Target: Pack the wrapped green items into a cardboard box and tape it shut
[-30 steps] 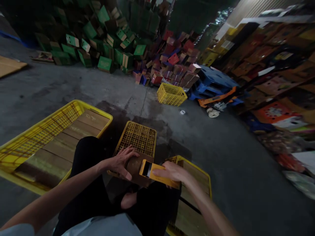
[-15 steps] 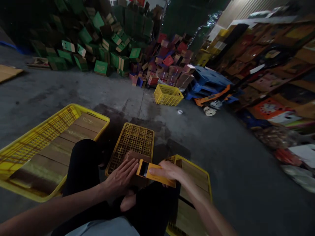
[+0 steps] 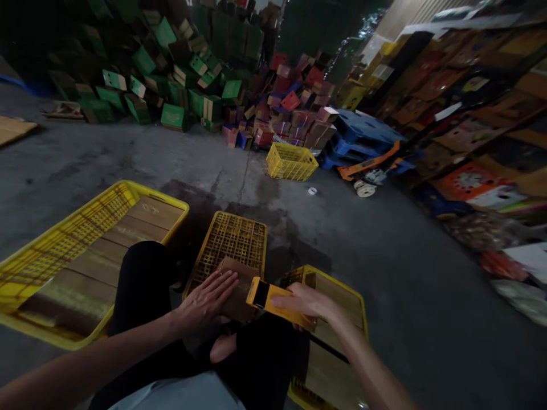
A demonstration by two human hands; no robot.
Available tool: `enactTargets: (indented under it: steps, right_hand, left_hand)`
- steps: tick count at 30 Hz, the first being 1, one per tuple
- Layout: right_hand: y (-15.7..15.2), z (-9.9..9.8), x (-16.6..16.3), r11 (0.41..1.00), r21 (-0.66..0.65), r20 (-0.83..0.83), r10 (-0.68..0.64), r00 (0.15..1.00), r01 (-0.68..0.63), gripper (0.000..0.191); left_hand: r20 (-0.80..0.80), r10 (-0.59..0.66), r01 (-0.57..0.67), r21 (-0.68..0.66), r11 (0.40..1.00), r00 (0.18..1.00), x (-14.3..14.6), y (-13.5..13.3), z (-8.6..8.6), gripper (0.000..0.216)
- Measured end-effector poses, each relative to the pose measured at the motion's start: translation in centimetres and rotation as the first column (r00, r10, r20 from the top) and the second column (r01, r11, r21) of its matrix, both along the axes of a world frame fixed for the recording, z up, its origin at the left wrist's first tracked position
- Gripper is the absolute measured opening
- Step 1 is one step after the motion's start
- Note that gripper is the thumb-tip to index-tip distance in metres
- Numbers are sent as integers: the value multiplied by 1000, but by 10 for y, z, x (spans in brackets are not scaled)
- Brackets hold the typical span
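Note:
A brown cardboard box (image 3: 241, 287) rests at the near end of an upturned yellow crate (image 3: 233, 239), between my knees. My left hand (image 3: 209, 302) lies flat on the box's left side, with its fingers stretched out and close together. My right hand (image 3: 301, 302) is wrapped around a yellow tape dispenser (image 3: 260, 295) with a dark band near its front end. The dispenser's front end is over the right edge of the box. Part of the box is hidden under my left hand.
A large yellow crate (image 3: 182, 213) with several flat cardboard boxes stands on my left, and another yellow crate (image 3: 362, 302) with boxes is on my right. Ahead are a yellow basket (image 3: 293, 162), blue pallets (image 3: 367, 131), an orange pallet jack (image 3: 371, 162) and piled green boxes (image 3: 173, 117).
My right hand has drawn the tape dispenser a little to the right, away from my left hand, showing more of the box top. My left hand stays on the box.

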State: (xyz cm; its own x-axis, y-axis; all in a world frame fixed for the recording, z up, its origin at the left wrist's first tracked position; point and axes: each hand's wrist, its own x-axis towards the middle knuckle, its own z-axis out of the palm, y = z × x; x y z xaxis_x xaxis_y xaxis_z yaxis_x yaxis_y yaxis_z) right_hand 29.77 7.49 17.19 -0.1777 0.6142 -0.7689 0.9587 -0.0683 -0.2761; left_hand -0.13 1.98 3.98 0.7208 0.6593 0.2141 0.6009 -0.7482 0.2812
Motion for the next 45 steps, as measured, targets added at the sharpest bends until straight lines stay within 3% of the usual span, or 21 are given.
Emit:
enactTargets:
  steps: [3, 8, 16, 23, 29, 37, 45]
  right_hand:
    - [-1, -7, 1, 999, -10, 2, -32, 999, 32, 50]
    - [-1, -6, -2, 986, -133, -74, -109, 991, 99, 48]
    - [-10, -11, 3, 976, -165, -128, -161, 979, 139, 53]
    - [-14, -18, 18, 998, 38, -65, -42, 997, 44, 50]
    - [-17, -15, 41, 999, -7, -16, -49, 999, 49, 52]
    - [-22, -25, 37, 994, -13, -70, -112, 991, 112, 50]
    - [-26, -25, 44, 995, 46, -87, -79, 993, 83, 49]
  left_hand:
    - [-15, 11, -11, -3, 1000, 1000, -2, -2, 1, 90]
    - [-67, 45, -46, -13, 999, 997, 13, -5, 3, 90]
    - [-77, -38, 38, -4, 999, 996, 37, 1, 1, 104]
    - [-82, -42, 40, -24, 999, 996, 34, 4, 4, 102]
    - [-55, -35, 33, -41, 999, 998, 35, 6, 1, 98]
    - [-63, 5, -8, -40, 999, 998, 42, -2, 0, 96]
    - [-27, -134, 132, -62, 989, 991, 53, 1, -5, 90]
